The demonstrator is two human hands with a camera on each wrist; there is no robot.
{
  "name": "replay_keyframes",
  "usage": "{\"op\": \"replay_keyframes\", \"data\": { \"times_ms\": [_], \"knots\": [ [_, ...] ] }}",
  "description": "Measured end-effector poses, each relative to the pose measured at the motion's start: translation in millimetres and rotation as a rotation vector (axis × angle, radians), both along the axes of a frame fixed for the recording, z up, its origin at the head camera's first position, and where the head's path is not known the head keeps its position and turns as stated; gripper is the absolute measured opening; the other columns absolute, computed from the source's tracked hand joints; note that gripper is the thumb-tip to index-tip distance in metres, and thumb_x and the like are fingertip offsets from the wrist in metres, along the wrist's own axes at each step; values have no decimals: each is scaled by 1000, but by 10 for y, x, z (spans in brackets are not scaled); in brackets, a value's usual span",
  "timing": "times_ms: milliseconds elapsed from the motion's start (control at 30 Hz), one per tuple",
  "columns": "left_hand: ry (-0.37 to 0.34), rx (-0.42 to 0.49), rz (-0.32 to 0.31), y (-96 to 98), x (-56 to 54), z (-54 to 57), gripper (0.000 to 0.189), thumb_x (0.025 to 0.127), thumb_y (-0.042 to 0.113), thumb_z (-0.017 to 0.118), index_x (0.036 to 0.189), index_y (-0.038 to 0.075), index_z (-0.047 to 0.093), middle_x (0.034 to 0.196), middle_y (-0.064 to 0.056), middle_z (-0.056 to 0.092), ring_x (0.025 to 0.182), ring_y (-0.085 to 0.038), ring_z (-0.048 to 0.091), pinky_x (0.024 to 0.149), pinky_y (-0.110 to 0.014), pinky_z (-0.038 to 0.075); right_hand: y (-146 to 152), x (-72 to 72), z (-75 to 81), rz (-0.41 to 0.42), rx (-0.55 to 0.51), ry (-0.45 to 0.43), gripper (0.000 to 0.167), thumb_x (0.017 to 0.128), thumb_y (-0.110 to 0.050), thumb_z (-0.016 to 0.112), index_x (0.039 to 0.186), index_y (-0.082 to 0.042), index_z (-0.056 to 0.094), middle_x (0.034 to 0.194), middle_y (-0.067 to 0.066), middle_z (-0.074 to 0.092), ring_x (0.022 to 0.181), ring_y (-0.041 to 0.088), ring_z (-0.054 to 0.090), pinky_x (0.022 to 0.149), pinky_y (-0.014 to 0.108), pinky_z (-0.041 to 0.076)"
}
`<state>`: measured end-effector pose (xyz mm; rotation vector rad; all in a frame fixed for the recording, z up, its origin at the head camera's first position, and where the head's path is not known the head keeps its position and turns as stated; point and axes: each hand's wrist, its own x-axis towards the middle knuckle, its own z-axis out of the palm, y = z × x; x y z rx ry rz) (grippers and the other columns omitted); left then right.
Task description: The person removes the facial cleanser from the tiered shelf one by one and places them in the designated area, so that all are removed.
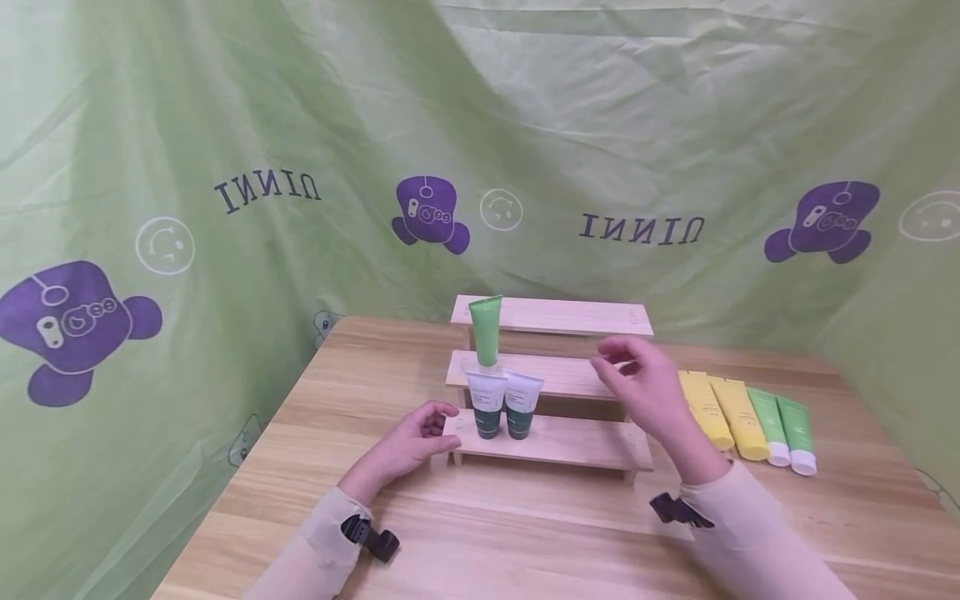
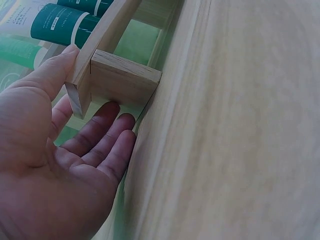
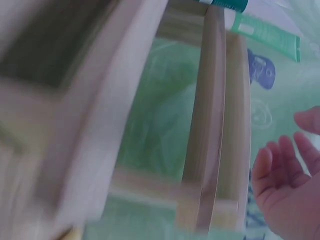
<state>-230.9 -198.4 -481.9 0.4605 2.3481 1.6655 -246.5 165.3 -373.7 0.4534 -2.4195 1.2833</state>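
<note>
A three-step wooden display stand (image 1: 570,446) stands on the table. My left hand (image 1: 408,442) holds the left end of its lowest step, thumb at the front corner and fingers curving behind and beneath it in the left wrist view. Two white-and-dark-green tubes (image 1: 487,404) stand upright side by side at that step's left. Behind them a light green tube (image 1: 487,329) stands upright on the middle step. My right hand (image 1: 643,387) hovers beside the right end of the middle step, fingers loosely curved, holding nothing; the right wrist view shows it apart from the wood.
Right of the stand, two yellow tubes (image 1: 738,417) and two green tubes with white caps (image 1: 797,433) lie in a row on the wooden table (image 1: 510,533). The top step (image 1: 555,315) is at the back, near a green printed cloth (image 1: 600,125) that hangs around the table.
</note>
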Motion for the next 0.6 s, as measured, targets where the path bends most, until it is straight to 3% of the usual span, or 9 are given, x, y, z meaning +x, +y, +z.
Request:
{"op": "replay_keyframes", "data": {
  "times_ms": [300, 600],
  "knots": [
    [0, 11, -15, 11, 22, -11, 45, 88, 14, 74, 126, 4, 52, 104, -12, 62, 96, -24, 60, 85, -32, 51, -503, -250, 51, 170, -176, -73, 25, 88, -15, 75, 108, -3, 67, 97, 8, 67, 87, 21, 60, 75, 23, 51],
    [11, 11, -15, -8, 3, 15, 44, 89, 14, 73, 125, 3, 52, 103, -12, 62, 95, -24, 60, 84, -31, 50, -826, -419, 113, 316, -279, -178, 30, 86, -18, 77, 112, -5, 66, 105, 10, 67, 95, 23, 64, 84, 32, 53]
  ]
}}
